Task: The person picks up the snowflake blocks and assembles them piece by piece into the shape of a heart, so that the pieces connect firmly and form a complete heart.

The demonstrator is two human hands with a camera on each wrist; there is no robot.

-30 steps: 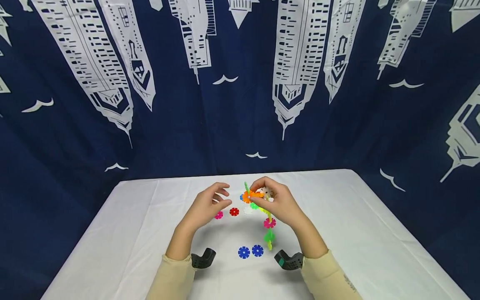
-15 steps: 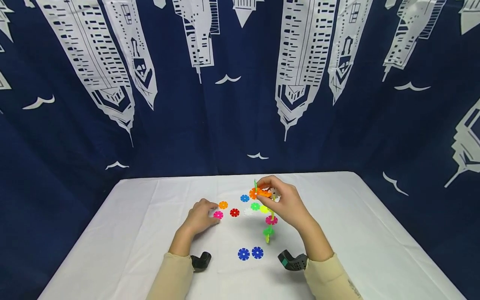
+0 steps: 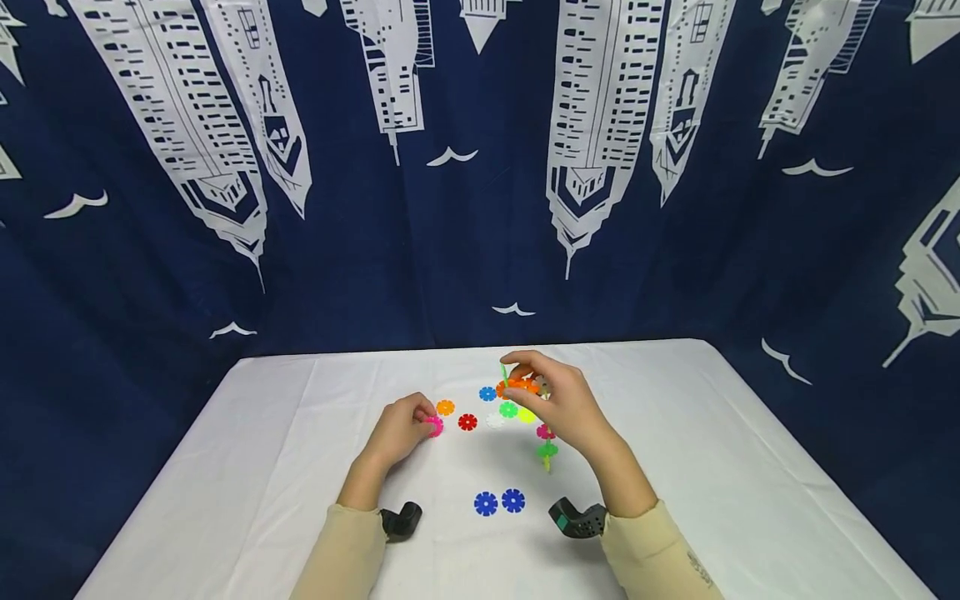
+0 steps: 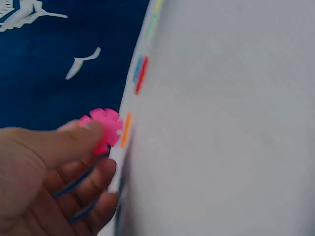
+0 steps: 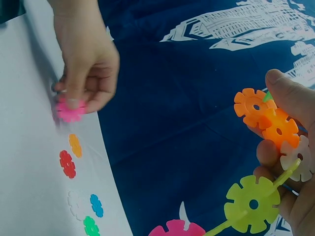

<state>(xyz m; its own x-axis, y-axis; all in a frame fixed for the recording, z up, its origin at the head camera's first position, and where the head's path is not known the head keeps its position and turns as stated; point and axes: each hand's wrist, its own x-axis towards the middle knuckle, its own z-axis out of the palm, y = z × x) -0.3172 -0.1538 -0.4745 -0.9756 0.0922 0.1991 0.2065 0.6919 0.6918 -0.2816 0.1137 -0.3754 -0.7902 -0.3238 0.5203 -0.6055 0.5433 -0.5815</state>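
In the head view my left hand (image 3: 401, 427) pinches a pink snowflake-shaped plastic disc (image 4: 114, 124) between thumb and fingers, just over the white tabletop. My right hand (image 3: 561, 402) holds up a chain of interlocked notched discs. Two orange discs (image 5: 279, 130) and a whitish disc (image 5: 301, 157) lie at the fingers, with a green disc (image 3: 505, 375) edge-on by the fingertips. From there the chain hangs down through a yellow disc (image 5: 248, 209) and a pink disc (image 5: 177, 229) to a green disc (image 3: 547, 450). Part of the chain is hidden behind the right hand.
Loose discs lie flat between the hands: orange (image 3: 446, 407), red (image 3: 467, 422), white (image 3: 494, 421), blue (image 3: 487, 393), green (image 3: 508, 409) and yellow (image 3: 527, 415). Two dark blue discs (image 3: 485, 503) sit nearer the body. A navy patterned cloth (image 3: 450, 250) hangs behind the table.
My left hand, raised with nothing in it a second ago, came down to the pink disc and now pinches it. The right hand has stayed near its place, the chain swinging slightly beneath it.
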